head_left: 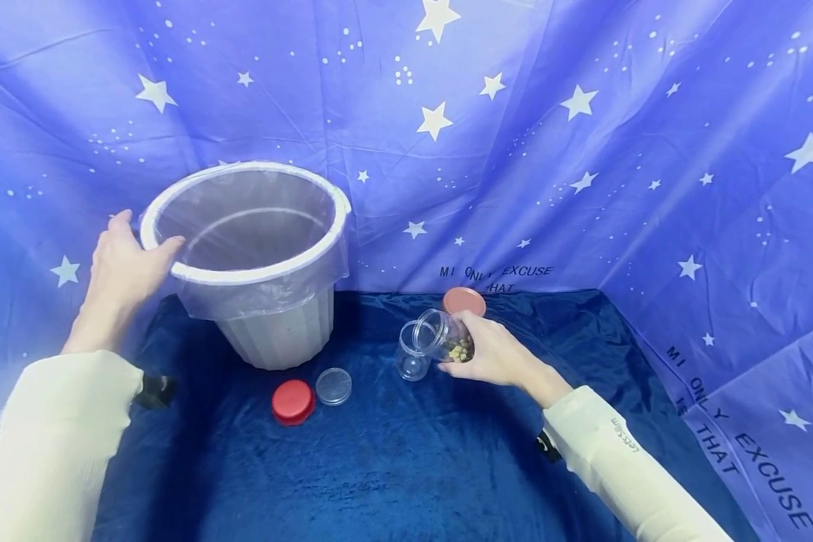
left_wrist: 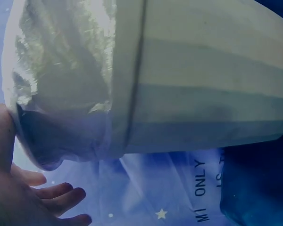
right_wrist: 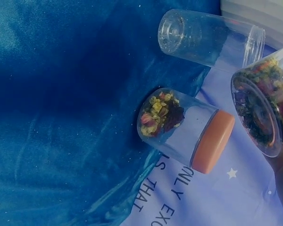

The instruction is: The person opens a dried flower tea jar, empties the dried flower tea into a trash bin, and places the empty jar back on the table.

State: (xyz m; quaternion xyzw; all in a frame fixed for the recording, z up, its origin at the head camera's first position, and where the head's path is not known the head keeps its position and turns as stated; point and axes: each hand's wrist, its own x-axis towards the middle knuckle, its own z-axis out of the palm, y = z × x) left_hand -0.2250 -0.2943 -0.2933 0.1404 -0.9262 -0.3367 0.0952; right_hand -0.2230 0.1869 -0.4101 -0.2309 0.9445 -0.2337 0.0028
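My right hand [head_left: 491, 350] grips a clear jar [right_wrist: 262, 103] of dried flowers by its side. That jar is lidless and tilted, its mouth facing left above an empty clear jar [head_left: 412, 367] standing on the cloth. Just behind is another jar [right_wrist: 167, 122] with dried flowers and an orange-pink lid [head_left: 464, 301]. At the left, my left hand [head_left: 125, 263] is at the rim of a white bin [head_left: 278, 331] lined with a clear plastic bag [head_left: 244, 297]. Its thumb lies over the rim; the other fingers spread loosely outside, apart from the bin wall in the left wrist view.
A red lid [head_left: 293, 401] and a clear round disc [head_left: 333, 386] lie side by side in front of the bin. Dark blue velvet cloth [head_left: 352, 474] covers the table. A purple star-printed curtain [head_left: 379, 98] hangs behind and at the sides.
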